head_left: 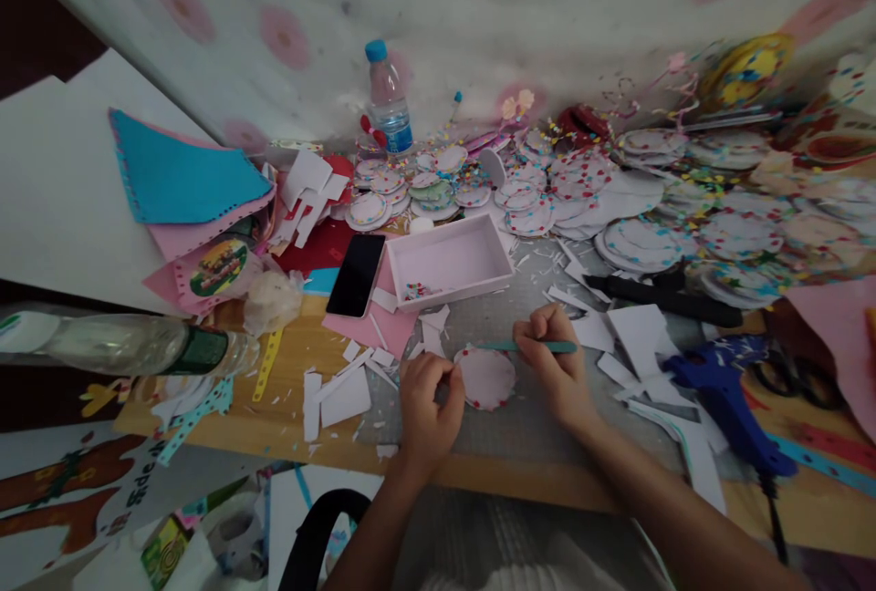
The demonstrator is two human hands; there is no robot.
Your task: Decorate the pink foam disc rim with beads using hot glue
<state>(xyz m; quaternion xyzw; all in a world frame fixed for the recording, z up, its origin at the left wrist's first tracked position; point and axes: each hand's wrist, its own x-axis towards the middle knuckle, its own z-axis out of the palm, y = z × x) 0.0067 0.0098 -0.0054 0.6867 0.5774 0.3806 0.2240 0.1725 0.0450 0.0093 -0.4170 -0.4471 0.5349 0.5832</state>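
Note:
A round white paper disc with small red pieces along its rim lies on the grey cutting mat. At its left edge, my left hand has thumb and fingertips pressed together against the disc; whether they grip it I cannot make out. My right hand is closed around a thin teal stick-like tool, whose tip reaches over the disc's upper edge. Beyond the disc, a shallow white box holds a little heap of tiny coloured pieces in its near left corner.
Many decorated paper discs are stacked along the back. A phone lies left of the box, near an upright water bottle. Paper scraps litter the table. On the right are a black marker-like tool and a blue glue gun.

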